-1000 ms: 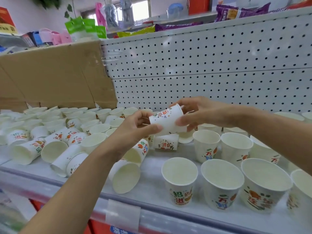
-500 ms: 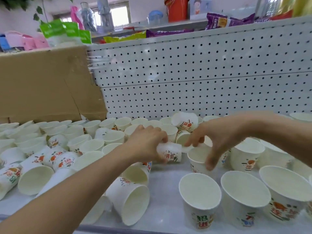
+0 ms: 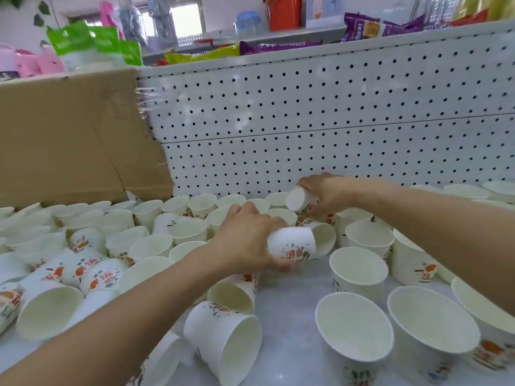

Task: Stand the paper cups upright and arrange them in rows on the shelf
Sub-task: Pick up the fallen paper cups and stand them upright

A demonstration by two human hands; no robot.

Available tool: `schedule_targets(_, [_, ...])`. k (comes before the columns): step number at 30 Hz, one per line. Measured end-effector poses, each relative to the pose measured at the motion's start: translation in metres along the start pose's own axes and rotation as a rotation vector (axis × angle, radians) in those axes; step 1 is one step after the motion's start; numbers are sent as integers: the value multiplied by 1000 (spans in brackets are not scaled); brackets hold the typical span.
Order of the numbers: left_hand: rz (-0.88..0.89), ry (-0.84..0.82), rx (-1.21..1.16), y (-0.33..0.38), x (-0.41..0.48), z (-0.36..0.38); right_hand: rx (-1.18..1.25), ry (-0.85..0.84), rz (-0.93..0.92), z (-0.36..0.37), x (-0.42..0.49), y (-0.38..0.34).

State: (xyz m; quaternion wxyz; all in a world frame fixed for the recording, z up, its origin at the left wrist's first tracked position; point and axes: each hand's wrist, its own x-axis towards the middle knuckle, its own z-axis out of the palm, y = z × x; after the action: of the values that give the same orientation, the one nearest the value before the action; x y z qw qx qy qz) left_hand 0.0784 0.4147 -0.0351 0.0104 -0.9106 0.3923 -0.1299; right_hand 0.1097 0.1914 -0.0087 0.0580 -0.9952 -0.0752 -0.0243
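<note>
Whereas one cup was held between both hands a second ago, two are now handled: a white printed paper cup [image 3: 292,246] is gripped by the left hand [image 3: 245,240] over the pale grey shelf [image 3: 295,358]; a second paper cup [image 3: 299,199] by the right hand [image 3: 327,190], further back. Two rightings are judged begun. Upright cups [image 3: 359,271], right, and toppled cups [image 3: 225,338], left, are empty.

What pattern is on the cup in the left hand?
The cup is white with red-orange and green print, best seen in the head view.
</note>
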Motion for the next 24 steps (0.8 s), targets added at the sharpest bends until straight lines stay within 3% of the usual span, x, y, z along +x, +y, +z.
schedule_targets(5, [-113,61,-436,2,-3,-28,-20,130,-11,-2,-3,3])
schedule_targets(8, [-134,91,-534,-2,-4,-34,89,263,-6,-13,-15,1])
schedule_targets(12, [-45,-22,-357,5,-4,-35,255,341,-18,-37,-39,5])
schedule_targets(19, [115,-222,42,24,13,-12,274,308,86,-67,-92,18])
schedule_targets(21, [119,-289,-20,24,20,-19,263,300,132,-71,-104,21])
schedule_targets(24, [33,-292,-316,28,41,-35,269,280,217,-73,-117,27])
